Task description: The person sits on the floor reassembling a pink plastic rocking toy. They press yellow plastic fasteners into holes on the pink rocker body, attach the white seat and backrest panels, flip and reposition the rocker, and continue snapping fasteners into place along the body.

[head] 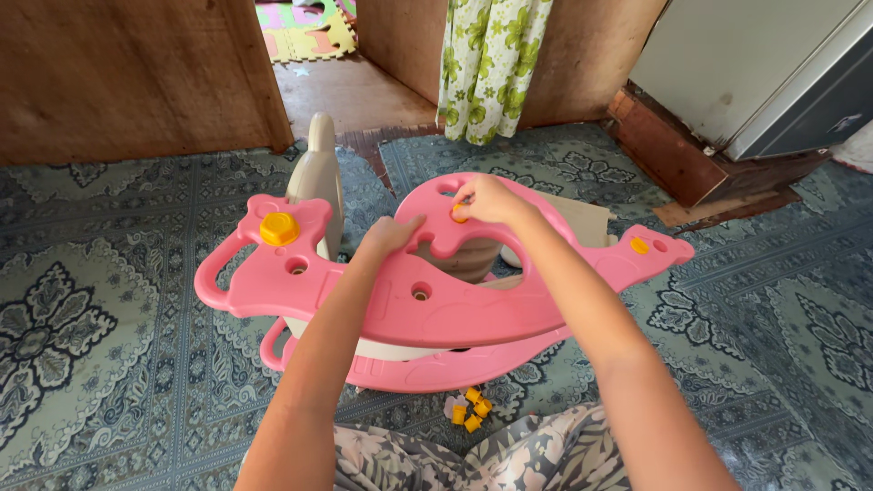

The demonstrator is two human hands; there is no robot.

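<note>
Head view: we see a pink plastic rocker panel [427, 305] lying across a patterned blue-green carpet [109, 345], and we place everything against that panel. Our right hand [486, 200] sits at its upper middle, fingers pinched together on a small yellow plastic bolt [459, 215]. Our left hand [389, 236] rests flat on the panel just left of that, fingers together and holding nothing. A large yellow hexagonal knob [279, 228] sits near the panel's left end, another yellow bolt [640, 245] near its right end. Loose yellow bolts [473, 409] lie on the carpet just below the panel. A beige plastic seat piece [316, 177] rises behind its left part.
</note>
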